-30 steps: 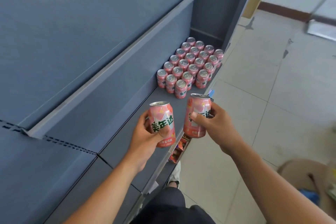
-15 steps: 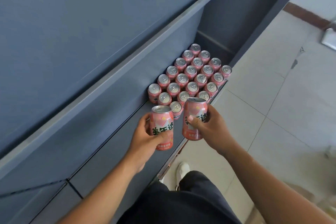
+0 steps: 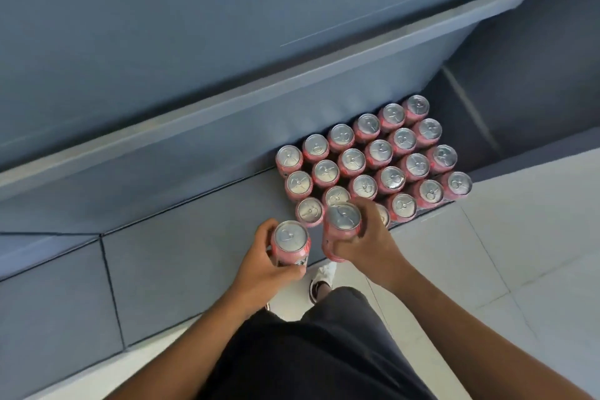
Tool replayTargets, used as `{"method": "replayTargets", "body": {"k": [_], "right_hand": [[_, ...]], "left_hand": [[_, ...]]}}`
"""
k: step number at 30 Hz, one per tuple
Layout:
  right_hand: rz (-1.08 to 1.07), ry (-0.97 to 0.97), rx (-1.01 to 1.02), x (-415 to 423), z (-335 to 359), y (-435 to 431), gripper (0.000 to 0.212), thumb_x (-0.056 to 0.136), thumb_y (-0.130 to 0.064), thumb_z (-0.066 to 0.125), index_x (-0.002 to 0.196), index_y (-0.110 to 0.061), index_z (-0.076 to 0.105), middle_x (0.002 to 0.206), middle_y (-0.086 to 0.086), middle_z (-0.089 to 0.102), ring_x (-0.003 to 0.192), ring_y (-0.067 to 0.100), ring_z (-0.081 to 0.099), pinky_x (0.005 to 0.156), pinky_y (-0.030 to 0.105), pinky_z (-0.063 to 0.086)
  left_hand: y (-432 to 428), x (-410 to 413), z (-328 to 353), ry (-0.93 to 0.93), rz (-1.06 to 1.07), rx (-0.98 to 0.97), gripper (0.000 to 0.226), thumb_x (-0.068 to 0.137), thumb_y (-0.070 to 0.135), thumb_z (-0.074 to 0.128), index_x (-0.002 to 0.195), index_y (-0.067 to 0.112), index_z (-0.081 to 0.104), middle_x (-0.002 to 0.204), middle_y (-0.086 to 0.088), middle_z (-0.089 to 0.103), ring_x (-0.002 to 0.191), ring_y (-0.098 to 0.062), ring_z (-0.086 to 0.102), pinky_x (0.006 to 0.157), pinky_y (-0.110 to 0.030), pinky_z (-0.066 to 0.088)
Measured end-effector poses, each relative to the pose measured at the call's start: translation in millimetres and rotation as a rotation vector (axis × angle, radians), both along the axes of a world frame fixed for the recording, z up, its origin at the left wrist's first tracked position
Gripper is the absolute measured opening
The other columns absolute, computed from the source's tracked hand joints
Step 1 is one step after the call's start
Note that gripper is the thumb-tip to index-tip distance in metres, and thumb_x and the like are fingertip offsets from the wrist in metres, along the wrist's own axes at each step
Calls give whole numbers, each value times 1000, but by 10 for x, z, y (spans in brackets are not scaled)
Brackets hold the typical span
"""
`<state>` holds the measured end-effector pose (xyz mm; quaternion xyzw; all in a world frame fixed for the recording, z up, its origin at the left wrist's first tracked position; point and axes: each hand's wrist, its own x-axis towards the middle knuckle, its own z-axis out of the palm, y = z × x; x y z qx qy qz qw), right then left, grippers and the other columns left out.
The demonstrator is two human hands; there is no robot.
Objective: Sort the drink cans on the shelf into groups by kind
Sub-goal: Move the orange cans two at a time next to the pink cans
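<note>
So the lower shelf (image 3: 194, 253) is the only thing carrying anything here. It's a grey-blue metal deck, and the whole block of cans (image 3: 378, 153) sits packed at its right end, running from the back wall out to the front edge. The rows are tight, cans touching each other, all upright. From above you mostly see silver lids with pull tabs and a thin ring of pink around each one. They all look like the same kind to me. The left stretch of the shelf has no cans standing on it.

The left hand (image 3: 259, 266) has its fingers and thumb wrapped round the left can (image 3: 290, 242), upright, over the shelf's front edge just left of the block. That can is pink with a silver lid, and a bit of white label with dark lettering shows low on its side, too small to read.

The right hand (image 3: 367, 243) grips the right can (image 3: 343, 221) from the side, fingers curled round it. It's the same pink and also upright, held over the block's front-left corner and partly hiding a can there.

The upper shelf (image 3: 292, 91) overhangs the back. Below are pale floor tiles (image 3: 519, 269), a white shoe (image 3: 323, 276) and dark trousers (image 3: 324, 351).
</note>
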<state>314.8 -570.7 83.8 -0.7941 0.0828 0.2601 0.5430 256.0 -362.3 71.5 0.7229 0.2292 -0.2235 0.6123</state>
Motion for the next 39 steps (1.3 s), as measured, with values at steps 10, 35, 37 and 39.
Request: {"method": "replayTargets", "body": {"k": [10, 35, 37, 39], "right_hand": [[335, -160, -257, 82, -497, -316, 62, 73, -25, 81, 124, -28, 45, 110, -12, 63, 100, 15, 61, 82, 42, 55], [717, -709, -846, 182, -944, -383, 72, 72, -61, 70, 125, -14, 57, 129, 7, 57, 119, 32, 50, 100, 50, 37], [725, -757, -783, 211, -842, -343, 62, 80, -58, 66, 123, -12, 62, 129, 8, 60, 118, 33, 55, 98, 49, 41], [726, -815, -741, 255, -738, -277, 56, 83, -53, 65, 120, -10, 65, 127, 9, 63, 116, 34, 58, 96, 46, 44]], "left_hand": [[-566, -37, -507, -48, -19, 176, 59, 67, 21, 88, 112, 31, 51, 110, 10, 61, 101, -4, 60, 79, -8, 46], [-634, 51, -994, -45, -110, 319, 74, 75, 28, 84, 134, 28, 40, 131, 7, 52, 117, -13, 54, 92, -28, 45], [-565, 28, -881, -52, -165, 348, 77, 77, 36, 83, 139, 29, 38, 137, 9, 49, 123, -10, 50, 96, -28, 44], [-464, -25, -754, -76, -227, 432, 74, 81, 43, 78, 142, 30, 37, 143, 10, 46, 130, -11, 46, 102, -31, 43]]}}
